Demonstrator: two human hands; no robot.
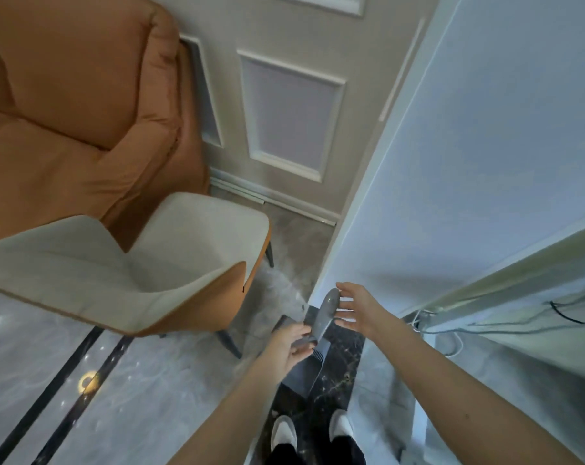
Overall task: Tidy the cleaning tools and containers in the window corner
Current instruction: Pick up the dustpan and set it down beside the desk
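Low in the middle of the frame, the left hand (pixel 293 344) grips the grey dustpan (pixel 304 367) by its upper part, probably to steady it, while the right hand (pixel 355 308) hovers open, fingers spread, just beside the grey brush handle (pixel 326 312) standing up from it. The white chair (pixel 123 263) crowds the left, the pale wall panel (pixel 452 162) hems the right, and loose cables (pixel 452 325) trail nearby.
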